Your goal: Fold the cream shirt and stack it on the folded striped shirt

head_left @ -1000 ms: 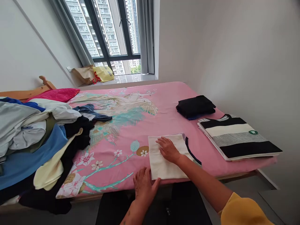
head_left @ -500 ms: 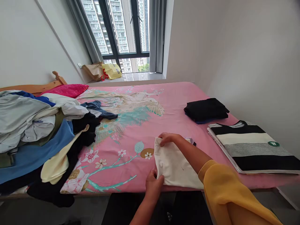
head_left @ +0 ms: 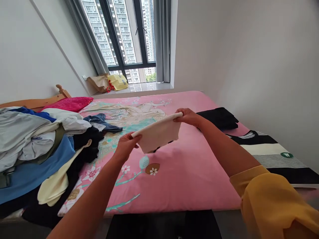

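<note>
A folded cream garment (head_left: pixel 159 133) is held up above the pink bed sheet (head_left: pixel 189 176), its top edge slanting up to the right. My left hand (head_left: pixel 126 145) pinches its left corner between thumb and fingers. The opposite corner is gripped by my right hand (head_left: pixel 187 117). Small dark patches show along the garment's lower edge; its exact kind cannot be made out. Beyond my right forearm lie folded black clothes (head_left: pixel 221 118), partly covered by the arm. A folded striped black-and-cream shirt (head_left: pixel 271 154) lies to the right of that forearm.
A large heap of loose clothes (head_left: pixel 30 132) covers the left of the bed, with denim (head_left: pixel 103 122) at its edge. Behind it are a red pillow (head_left: pixel 69 103) and a wooden headboard (head_left: pixel 32 101). Paper and yellow bags (head_left: pixel 117 82) stand on the windowsill.
Both hands have lifted the cream garment off the front of the bed and carried it up and away from me. It now hangs between them, where before it lay flat.
</note>
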{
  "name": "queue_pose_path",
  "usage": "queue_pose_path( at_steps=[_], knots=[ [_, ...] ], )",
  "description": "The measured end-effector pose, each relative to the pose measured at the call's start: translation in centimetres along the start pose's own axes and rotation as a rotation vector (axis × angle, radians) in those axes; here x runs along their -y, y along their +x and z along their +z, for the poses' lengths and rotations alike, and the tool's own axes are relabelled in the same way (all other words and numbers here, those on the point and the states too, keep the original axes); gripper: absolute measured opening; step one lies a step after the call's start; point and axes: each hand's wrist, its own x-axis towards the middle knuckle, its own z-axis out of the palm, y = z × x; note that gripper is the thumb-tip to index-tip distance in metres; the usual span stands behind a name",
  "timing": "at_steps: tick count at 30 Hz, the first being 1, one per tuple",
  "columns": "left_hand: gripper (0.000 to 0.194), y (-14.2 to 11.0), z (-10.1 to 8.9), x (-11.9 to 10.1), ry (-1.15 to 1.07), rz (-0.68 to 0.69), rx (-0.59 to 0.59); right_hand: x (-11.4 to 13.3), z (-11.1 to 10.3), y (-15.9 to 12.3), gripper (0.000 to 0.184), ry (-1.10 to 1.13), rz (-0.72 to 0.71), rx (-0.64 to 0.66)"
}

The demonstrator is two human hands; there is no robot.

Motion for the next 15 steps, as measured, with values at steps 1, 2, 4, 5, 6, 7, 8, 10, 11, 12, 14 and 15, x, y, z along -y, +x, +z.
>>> queue_pose_path(
  at_steps=[1,2,4,5,6,7,8,10,11,12,14,15],
  knots=[
    [0.041,1.0,-0.9,-0.5,0.061,0.054,0.001,0.2,0.2,-0.1,0.026,-0.057,-0.023,-0.034],
    [0.041,1.6,-1.6,-0.4,0.130,0.109,0.004,0.1,0.7,-0.3,0.023,-0.131,-0.035,-0.060],
    [0.038,1.6,-2.7,1.8,0.291,0.194,0.022,-1.3,2.6,-1.6,0.016,-0.309,-0.071,-0.103],
    [0.035,1.0,-3.1,3.7,0.373,0.216,0.036,-2.5,4.0,-2.5,0.012,-0.398,-0.103,-0.113],
    [0.032,0.2,-3.4,5.9,0.437,0.218,0.054,-4.0,5.4,-3.7,0.008,-0.473,-0.152,-0.116],
    [0.030,-0.8,-3.6,8.3,0.502,0.196,0.070,-5.7,6.9,-5.0,0.004,-0.526,-0.201,-0.102],
    [0.027,-2.0,-3.8,10.6,0.532,0.172,0.081,-7.4,8.4,-6.4,0.005,-0.561,-0.219,-0.079],
    [0.019,-4.5,-3.9,14.4,0.561,0.146,0.101,-10.5,11.1,-9.3,0.013,-0.607,-0.198,-0.061],
    [0.018,-5.7,-4.0,15.8,0.566,0.143,0.111,-11.7,12.1,-10.7,0.016,-0.617,-0.192,-0.049],
    [0.020,-6.7,-4.1,16.9,0.569,0.142,0.115,-12.6,13.0,-12.0,0.020,-0.626,-0.187,-0.045],
    [0.028,-8.5,-4.4,18.0,0.591,0.159,0.114,-13.5,14.2,-14.3,0.024,-0.621,-0.195,-0.067],
    [0.031,-9.3,-4.6,18.3,0.613,0.186,0.110,-13.5,14.5,-15.4,0.026,-0.611,-0.207,-0.089]
  ],
)
